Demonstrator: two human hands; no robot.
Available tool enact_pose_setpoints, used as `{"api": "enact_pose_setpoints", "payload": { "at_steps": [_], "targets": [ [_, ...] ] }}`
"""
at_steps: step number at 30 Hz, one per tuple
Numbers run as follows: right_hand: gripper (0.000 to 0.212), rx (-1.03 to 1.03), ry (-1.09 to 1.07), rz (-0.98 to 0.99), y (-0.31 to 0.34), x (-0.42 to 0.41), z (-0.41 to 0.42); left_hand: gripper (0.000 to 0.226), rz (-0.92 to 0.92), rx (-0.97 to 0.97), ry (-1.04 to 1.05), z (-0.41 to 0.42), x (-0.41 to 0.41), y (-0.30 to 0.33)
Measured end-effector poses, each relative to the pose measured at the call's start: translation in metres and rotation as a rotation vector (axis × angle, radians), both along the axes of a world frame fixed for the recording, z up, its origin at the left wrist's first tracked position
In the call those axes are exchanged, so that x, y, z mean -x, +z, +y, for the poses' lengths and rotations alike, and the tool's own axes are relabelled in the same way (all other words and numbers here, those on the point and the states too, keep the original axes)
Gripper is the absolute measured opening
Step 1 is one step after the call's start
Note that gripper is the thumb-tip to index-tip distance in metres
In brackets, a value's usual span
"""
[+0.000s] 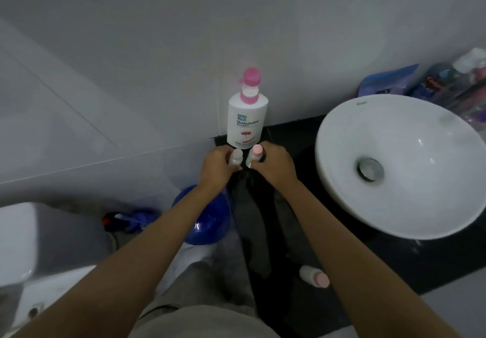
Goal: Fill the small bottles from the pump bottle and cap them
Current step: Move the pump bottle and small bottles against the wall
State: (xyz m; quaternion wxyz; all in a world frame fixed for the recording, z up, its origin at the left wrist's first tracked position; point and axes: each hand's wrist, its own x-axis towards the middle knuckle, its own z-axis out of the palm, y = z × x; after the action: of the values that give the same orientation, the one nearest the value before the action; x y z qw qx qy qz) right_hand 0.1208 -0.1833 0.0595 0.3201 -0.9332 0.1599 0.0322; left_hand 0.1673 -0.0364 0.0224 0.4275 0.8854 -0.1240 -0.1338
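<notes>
A white pump bottle (246,119) with a pink pump head stands on the dark counter (302,137) against the wall. Just in front of it, my left hand (217,165) grips a small white bottle (235,157) with a whitish top. Beside it, my right hand (273,162) grips a second small bottle (254,155) that wears a pink cap. The two small bottles stand close together, nearly touching. A third small bottle with a pink cap (314,276) lies on its side on the counter near my right forearm.
A round white basin (402,164) fills the right side of the counter. Bottles and blue packets (426,82) crowd the back right corner. A blue balloon-like object (202,216) sits low on the left, and a white toilet cistern (18,240) stands further left.
</notes>
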Motion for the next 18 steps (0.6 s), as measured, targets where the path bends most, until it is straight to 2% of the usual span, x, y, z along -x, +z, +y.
{"api": "enact_pose_setpoints", "payload": {
  "at_steps": [7,18],
  "targets": [
    [0.021,-0.007,-0.021,0.009,-0.014,-0.014,0.002,0.03,0.009,0.01,0.073,-0.008,-0.011,-0.007],
    [0.035,-0.124,-0.072,0.015,-0.028,-0.022,0.001,0.038,0.044,0.049,0.065,-0.006,-0.017,-0.015]
  ]
}}
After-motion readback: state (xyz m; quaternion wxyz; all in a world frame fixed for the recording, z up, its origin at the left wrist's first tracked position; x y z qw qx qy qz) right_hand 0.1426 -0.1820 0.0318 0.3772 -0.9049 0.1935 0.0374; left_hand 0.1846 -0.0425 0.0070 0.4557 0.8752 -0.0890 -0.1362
